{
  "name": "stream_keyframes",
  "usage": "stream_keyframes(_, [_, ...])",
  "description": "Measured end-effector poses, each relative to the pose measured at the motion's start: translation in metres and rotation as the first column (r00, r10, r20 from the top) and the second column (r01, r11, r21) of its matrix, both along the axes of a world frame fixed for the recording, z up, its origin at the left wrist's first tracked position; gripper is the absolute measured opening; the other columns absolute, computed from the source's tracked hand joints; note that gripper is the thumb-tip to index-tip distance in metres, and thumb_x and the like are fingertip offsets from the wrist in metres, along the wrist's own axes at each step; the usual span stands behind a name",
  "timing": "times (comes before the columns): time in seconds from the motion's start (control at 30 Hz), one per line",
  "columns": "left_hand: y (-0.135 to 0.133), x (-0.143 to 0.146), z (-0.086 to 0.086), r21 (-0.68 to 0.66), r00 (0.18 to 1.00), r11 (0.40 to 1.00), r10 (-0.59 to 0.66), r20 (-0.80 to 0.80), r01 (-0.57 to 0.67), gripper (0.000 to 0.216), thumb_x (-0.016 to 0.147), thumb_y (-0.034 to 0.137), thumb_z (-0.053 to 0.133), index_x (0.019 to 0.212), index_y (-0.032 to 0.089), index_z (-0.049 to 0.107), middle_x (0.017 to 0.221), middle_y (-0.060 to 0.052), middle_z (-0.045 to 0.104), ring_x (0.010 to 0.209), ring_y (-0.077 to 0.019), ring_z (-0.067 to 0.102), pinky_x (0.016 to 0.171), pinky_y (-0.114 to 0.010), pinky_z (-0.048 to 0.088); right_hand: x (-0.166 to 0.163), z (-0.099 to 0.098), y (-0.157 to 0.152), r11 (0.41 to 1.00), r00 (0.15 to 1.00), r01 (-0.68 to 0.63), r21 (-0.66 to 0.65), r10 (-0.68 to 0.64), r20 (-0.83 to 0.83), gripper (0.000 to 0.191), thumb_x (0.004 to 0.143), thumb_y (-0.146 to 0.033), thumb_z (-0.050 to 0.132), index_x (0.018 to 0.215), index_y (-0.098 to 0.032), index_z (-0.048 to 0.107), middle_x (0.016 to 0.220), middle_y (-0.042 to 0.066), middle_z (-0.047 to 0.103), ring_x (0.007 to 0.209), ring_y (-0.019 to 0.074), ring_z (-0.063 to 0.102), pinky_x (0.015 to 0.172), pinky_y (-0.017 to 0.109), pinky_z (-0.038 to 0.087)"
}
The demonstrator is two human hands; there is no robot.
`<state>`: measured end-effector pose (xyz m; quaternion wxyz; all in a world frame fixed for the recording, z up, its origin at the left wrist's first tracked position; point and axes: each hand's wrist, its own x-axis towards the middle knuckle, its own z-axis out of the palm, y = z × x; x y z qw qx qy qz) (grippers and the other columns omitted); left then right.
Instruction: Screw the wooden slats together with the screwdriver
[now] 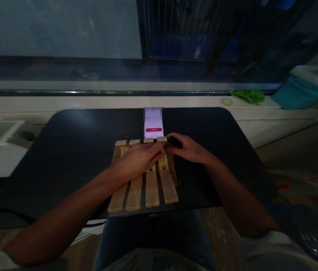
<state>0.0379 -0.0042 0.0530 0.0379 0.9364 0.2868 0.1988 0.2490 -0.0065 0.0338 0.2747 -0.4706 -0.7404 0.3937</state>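
Observation:
A slatted wooden panel (147,188) lies on the dark table (71,150) in front of me. My left hand (139,158) rests on its upper slats, fingers pressed together toward the far right slat. My right hand (187,148) is closed around a small dark tool (174,142) at the panel's top right corner, its tip meeting my left fingertips. What the left fingers pinch, if anything, is hidden.
A lit phone (153,123) stands propped behind the panel. A small screw-like piece (124,135) lies on the table left of it. On the window ledge are a green cloth (249,95), a tape roll (227,101) and a teal box (308,88).

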Motion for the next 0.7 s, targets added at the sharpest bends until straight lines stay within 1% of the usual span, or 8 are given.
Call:
stream_keyframes(0.13, [0.002, 0.001, -0.002, -0.075, 1.000, 0.997, 0.004, 0.007, -0.004, 0.005, 0.088, 0.017, 0.055, 0.087, 0.018, 0.060, 0.074, 0.000, 0.067, 0.062, -0.0135, 0.064, 0.053, -0.022, 0.043, 0.002, 0.001, 0.002, 0.993, 0.993, 0.107, 0.053, -0.110, 0.049, 0.021, 0.084, -0.039, 0.056, 0.088, -0.019, 0.057, 0.087, 0.004, 0.064, 0.082, 0.0179, 0.059, 0.076, 0.033, 0.046])
stream_keyframes(0.2, [0.003, 0.002, -0.004, -0.126, 1.000, 0.992, 0.004, 0.025, -0.001, 0.003, 0.087, 0.016, 0.055, 0.088, 0.017, 0.058, 0.074, 0.001, 0.066, 0.062, -0.0127, 0.062, 0.053, -0.022, 0.041, 0.005, 0.004, 0.003, 0.974, 0.974, 0.217, 0.058, -0.221, 0.055, 0.029, 0.087, -0.047, 0.050, 0.076, -0.020, 0.051, 0.070, 0.001, 0.058, 0.067, 0.0151, 0.055, 0.066, 0.031, 0.044])
stream_keyframes(0.3, [0.004, 0.003, -0.007, -0.200, 0.999, 0.979, 0.041, 0.029, -0.035, 0.002, 0.086, 0.016, 0.056, 0.087, 0.017, 0.056, 0.071, 0.002, 0.063, 0.058, -0.0111, 0.058, 0.052, -0.021, 0.038, 0.011, 0.011, 0.003, 0.938, 0.935, 0.346, 0.035, -0.341, -0.101, 0.040, 0.089, -0.057, 0.041, 0.074, -0.021, 0.048, 0.059, -0.003, 0.053, 0.055, 0.0119, 0.053, 0.058, 0.028, 0.043])
stream_keyframes(0.37, [0.004, 0.004, -0.009, -0.231, 0.998, 0.971, 0.064, 0.021, -0.058, 0.003, 0.086, 0.016, 0.058, 0.088, 0.017, 0.055, 0.069, 0.003, 0.061, 0.056, -0.0109, 0.057, 0.051, -0.021, 0.036, 0.013, 0.018, 0.000, 0.888, 0.891, 0.432, 0.161, -0.392, -0.228, 0.044, 0.089, -0.060, 0.039, 0.074, -0.021, 0.050, 0.065, -0.002, 0.054, 0.060, 0.0109, 0.054, 0.061, 0.027, 0.044])
stream_keyframes(0.43, [0.005, 0.004, -0.009, -0.251, 0.997, 0.966, 0.070, 0.024, -0.062, 0.004, 0.087, 0.017, 0.058, 0.088, 0.017, 0.055, 0.067, 0.003, 0.059, 0.056, -0.0107, 0.056, 0.052, -0.021, 0.035, 0.013, 0.025, -0.005, 0.803, 0.860, 0.501, 0.322, -0.422, -0.287, 0.044, 0.089, -0.060, 0.039, 0.075, -0.021, 0.053, 0.066, -0.003, 0.051, 0.062, 0.0100, 0.051, 0.060, 0.026, 0.042])
stream_keyframes(0.47, [0.005, 0.004, -0.009, -0.260, 0.997, 0.963, 0.072, 0.025, -0.063, 0.004, 0.087, 0.018, 0.058, 0.088, 0.017, 0.055, 0.066, 0.004, 0.058, 0.056, -0.0107, 0.055, 0.052, -0.021, 0.035, 0.012, 0.027, -0.007, 0.775, 0.848, 0.520, 0.359, -0.420, -0.324, 0.042, 0.090, -0.060, 0.039, 0.078, -0.022, 0.053, 0.067, -0.003, 0.051, 0.061, 0.0096, 0.050, 0.057, 0.025, 0.041])
stream_keyframes(0.53, [0.006, 0.004, -0.009, -0.275, 0.997, 0.959, 0.078, 0.019, -0.070, 0.003, 0.087, 0.018, 0.058, 0.087, 0.018, 0.055, 0.065, 0.004, 0.056, 0.056, -0.0105, 0.055, 0.053, -0.022, 0.035, 0.008, 0.030, -0.012, 0.763, 0.826, 0.535, 0.364, -0.381, -0.416, 0.038, 0.091, -0.057, 0.040, 0.080, -0.022, 0.053, 0.068, -0.004, 0.051, 0.052, 0.0075, 0.046, 0.047, 0.023, 0.038])
stream_keyframes(0.7, [0.006, 0.004, -0.009, -0.271, 0.997, 0.960, 0.074, 0.019, -0.066, 0.002, 0.087, 0.017, 0.057, 0.087, 0.018, 0.055, 0.065, 0.004, 0.056, 0.056, -0.0102, 0.054, 0.053, -0.022, 0.034, -0.009, 0.021, -0.019, 0.787, 0.821, 0.462, 0.409, -0.206, -0.532, 0.029, 0.094, -0.049, 0.041, 0.085, -0.023, 0.051, 0.072, -0.005, 0.055, 0.042, 0.0042, 0.046, 0.036, 0.019, 0.035])
